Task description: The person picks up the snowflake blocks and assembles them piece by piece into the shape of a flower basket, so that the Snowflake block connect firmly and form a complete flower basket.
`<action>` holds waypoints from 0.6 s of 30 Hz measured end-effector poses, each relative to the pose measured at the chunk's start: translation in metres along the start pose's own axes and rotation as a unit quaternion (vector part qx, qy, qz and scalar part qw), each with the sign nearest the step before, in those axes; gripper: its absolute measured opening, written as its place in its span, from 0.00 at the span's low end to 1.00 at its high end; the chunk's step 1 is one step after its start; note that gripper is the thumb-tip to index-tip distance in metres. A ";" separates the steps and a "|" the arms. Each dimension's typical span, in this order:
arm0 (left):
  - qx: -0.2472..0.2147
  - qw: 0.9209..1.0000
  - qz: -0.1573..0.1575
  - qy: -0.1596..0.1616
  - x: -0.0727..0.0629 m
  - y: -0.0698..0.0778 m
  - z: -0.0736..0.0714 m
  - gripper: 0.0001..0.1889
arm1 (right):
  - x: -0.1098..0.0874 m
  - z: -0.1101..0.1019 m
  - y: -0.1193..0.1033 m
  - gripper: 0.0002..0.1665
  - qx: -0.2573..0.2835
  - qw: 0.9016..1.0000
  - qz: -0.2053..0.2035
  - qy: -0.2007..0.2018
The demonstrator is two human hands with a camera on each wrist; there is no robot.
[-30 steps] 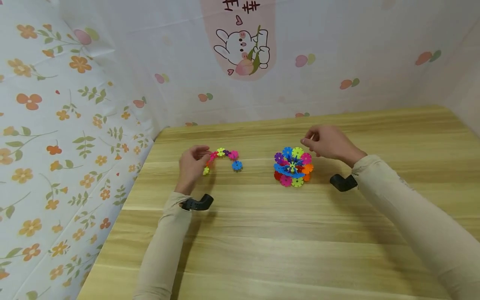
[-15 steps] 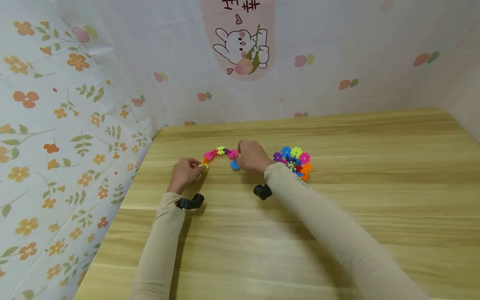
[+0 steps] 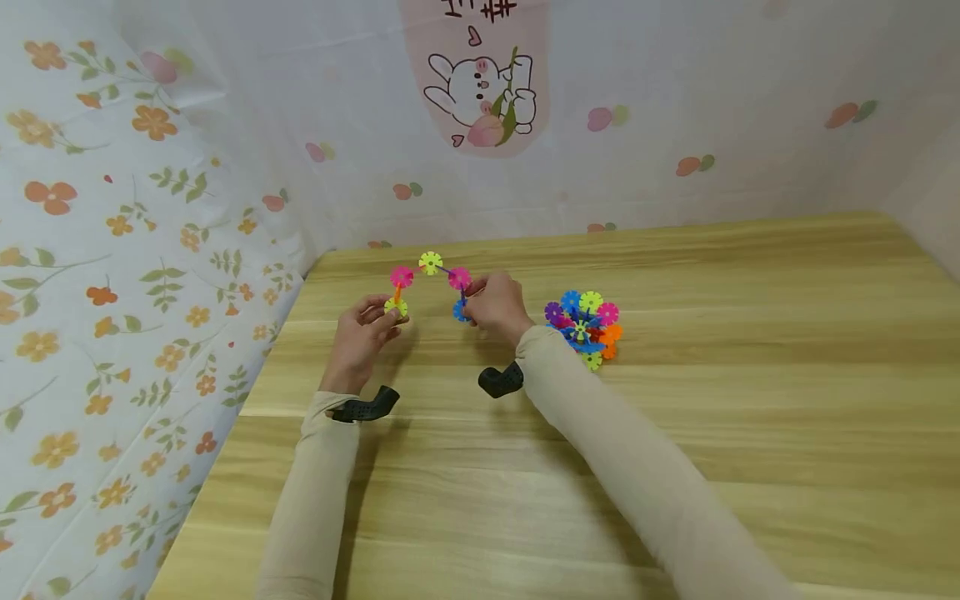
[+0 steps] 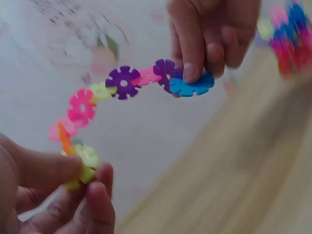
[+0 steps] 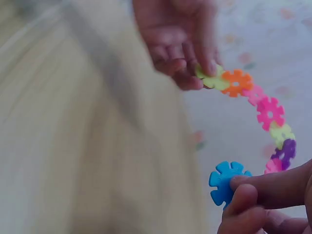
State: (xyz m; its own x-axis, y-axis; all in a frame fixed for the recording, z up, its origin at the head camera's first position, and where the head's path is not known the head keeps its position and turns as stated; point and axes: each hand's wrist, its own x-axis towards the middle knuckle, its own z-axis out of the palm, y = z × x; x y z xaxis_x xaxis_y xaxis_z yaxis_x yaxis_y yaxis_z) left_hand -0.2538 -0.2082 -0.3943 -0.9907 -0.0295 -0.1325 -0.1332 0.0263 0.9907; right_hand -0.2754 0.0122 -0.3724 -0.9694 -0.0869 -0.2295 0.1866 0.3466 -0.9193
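An arched chain of interlocking plastic snowflake discs point(image 3: 431, 263) in yellow-green, orange, pink, purple and blue spans between my two hands, raised over the table. My left hand point(image 3: 357, 343) pinches the yellow-green end disc point(image 4: 87, 157) between thumb and fingers. At the other end, my right hand point(image 3: 501, 307) grips the blue disc point(image 5: 225, 183), its thumb lying across the disc's face. Beside that blue disc a purple disc point(image 4: 168, 73) is partly covered by the right fingers in the left wrist view.
A round cluster of joined snowflake discs point(image 3: 581, 329) in many colours stands on the wooden table point(image 3: 480, 492), right of the right hand. Behind the table hangs a white printed cloth point(image 3: 637, 83); a floral cloth point(image 3: 112, 333) lines the left side.
The right hand has come left from beyond the cluster to the chain's blue end. My left hand has taken the yellow-green end, and the chain has risen from the table into an arch.
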 end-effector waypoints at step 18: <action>-0.158 0.892 0.074 -0.417 0.019 0.017 0.105 0.25 | -0.057 -0.184 0.046 0.16 -0.013 0.994 -0.098 -0.049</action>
State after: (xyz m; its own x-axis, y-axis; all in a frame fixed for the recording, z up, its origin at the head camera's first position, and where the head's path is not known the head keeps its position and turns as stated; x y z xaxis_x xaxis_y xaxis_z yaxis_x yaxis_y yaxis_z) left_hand -0.2779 -0.1035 -0.3828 -0.6891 0.7079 0.1550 -0.1164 -0.3192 0.9405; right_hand -0.2410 0.2049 -0.3430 -0.9665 -0.2445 -0.0781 -0.0095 0.3381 -0.9411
